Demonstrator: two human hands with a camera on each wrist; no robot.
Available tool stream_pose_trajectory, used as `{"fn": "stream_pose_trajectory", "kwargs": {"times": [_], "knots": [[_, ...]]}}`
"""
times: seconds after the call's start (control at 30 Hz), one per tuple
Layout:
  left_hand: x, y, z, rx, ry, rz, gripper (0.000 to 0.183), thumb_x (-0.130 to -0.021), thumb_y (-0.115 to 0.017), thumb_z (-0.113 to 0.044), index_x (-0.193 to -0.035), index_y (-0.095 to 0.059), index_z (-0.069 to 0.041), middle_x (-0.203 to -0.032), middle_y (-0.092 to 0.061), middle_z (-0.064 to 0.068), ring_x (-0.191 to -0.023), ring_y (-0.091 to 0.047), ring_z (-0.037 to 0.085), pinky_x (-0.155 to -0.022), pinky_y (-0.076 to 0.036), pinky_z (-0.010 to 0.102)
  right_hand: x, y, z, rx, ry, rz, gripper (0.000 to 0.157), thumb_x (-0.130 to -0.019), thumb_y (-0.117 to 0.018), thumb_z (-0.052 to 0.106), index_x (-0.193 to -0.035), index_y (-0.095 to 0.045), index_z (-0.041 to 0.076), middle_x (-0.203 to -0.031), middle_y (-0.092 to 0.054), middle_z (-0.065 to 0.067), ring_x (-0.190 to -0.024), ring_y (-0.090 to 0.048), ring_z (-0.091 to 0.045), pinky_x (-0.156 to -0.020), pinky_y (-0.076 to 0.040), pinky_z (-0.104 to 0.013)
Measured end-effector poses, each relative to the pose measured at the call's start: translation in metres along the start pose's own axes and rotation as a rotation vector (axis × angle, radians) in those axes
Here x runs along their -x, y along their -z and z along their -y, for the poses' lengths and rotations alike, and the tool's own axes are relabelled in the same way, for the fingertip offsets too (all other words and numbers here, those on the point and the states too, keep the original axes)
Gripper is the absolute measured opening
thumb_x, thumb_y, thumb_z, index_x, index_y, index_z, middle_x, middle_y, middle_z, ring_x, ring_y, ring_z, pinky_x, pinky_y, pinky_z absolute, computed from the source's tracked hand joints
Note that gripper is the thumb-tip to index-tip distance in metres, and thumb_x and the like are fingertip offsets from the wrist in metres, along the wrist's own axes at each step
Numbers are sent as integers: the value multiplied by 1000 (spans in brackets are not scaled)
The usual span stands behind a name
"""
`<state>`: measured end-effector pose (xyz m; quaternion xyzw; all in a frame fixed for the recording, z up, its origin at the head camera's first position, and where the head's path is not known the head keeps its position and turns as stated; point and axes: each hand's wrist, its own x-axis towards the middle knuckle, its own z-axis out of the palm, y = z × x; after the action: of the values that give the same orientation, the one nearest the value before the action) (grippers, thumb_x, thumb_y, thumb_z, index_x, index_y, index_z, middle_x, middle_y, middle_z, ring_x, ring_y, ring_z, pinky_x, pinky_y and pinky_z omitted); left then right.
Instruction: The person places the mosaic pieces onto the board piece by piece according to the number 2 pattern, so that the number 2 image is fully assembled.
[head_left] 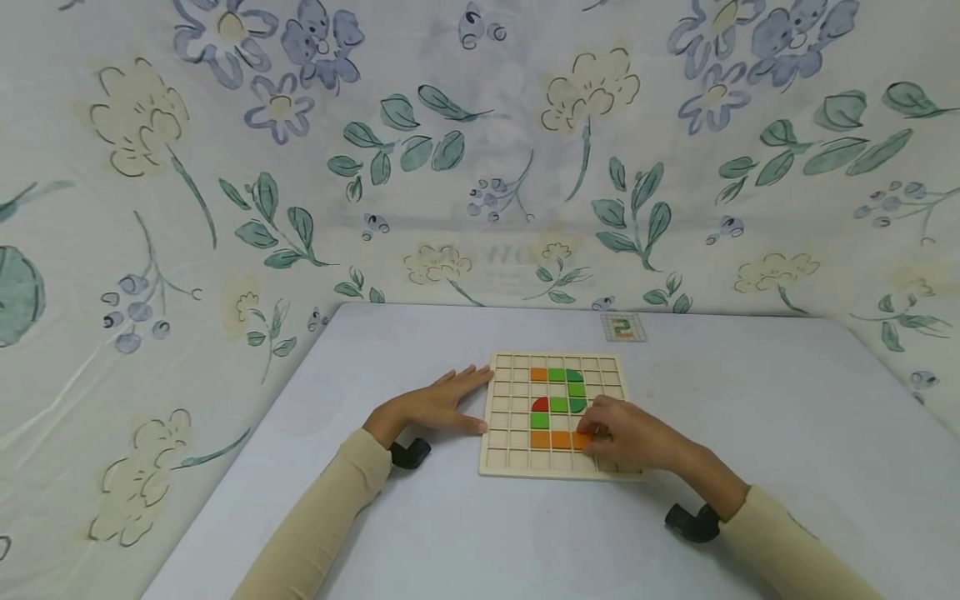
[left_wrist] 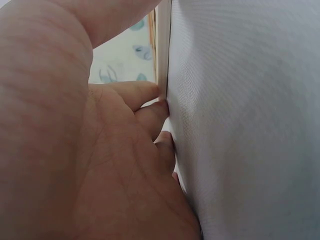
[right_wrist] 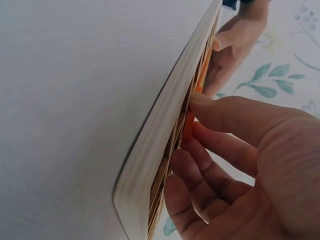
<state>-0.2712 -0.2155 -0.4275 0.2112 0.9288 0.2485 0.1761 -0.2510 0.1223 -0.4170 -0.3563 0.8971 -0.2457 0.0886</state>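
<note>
A square wooden grid board (head_left: 504, 462) lies on the white table. Several colored tiles sit in its cells: an orange one (head_left: 538, 375) at the top, green squares (head_left: 557, 375), rounded dark green pieces (head_left: 577, 405), a rounded red piece (head_left: 540, 405) and an orange row (head_left: 560, 440) low down. My right hand (head_left: 633, 435) pinches the orange tile (right_wrist: 188, 127) at that row's right end, thumb and index finger against it, the other fingers curled over the board. Along the board's left edge, my left hand (head_left: 433, 407) rests with fingers spread, fingertips and thumb at the rim.
A small card (head_left: 623, 327) with a printed colored grid pattern lies behind the board, toward the right. Floral cloth (head_left: 480, 150) hangs along the table's back and sides. Black straps with blocks (head_left: 693, 523) sit at both wrists.
</note>
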Motion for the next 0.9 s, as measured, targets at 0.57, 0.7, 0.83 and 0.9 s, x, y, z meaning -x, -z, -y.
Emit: {"fn": "stream_pose_trajectory", "kwargs": {"times": [0.57, 0.7, 0.83, 0.9], "knots": [[3, -3, 5, 4, 14, -11, 96, -87, -71, -48, -162, -18, -17, -170, -11, 2, -158, -1, 24, -129, 1, 49, -2, -5, -5, 8, 55, -23, 18, -85, -79, 15, -102, -76, 9, -97, -60, 4, -80, -53, -7, -71, -52, -17], [2, -1, 6, -7, -7, -9, 97, -88, -70, -48, -162, -17, -15, -170, -10, 3, -158, 0, 25, -129, 1, 49, -2, -5, -3, 20, 58, -33, 20, -84, -80, 15, -103, -77, 9, -94, -59, 5, -80, -53, -7, -70, -52, -16], [2, 2, 6, -9, -12, -6, 98, -88, -70, -50, -162, -16, -15, -170, -9, 3, -158, 0, 25, -129, 1, 48, -2, -3, -2, 28, 55, -31, 22, -84, -80, 16, -105, -78, 8, -93, -58, 5, -81, -52, -7, -70, -51, -16], [2, 3, 5, -11, -13, -5, 98, -88, -70, -51, -162, -16, -15, -170, -9, 3, -158, 0, 25, -129, 1, 48, -3, -1, -2, 20, 53, -30, 23, -85, -79, 17, -106, -77, 7, -93, -58, 5, -80, -52, -8, -69, -51, -16]]}}
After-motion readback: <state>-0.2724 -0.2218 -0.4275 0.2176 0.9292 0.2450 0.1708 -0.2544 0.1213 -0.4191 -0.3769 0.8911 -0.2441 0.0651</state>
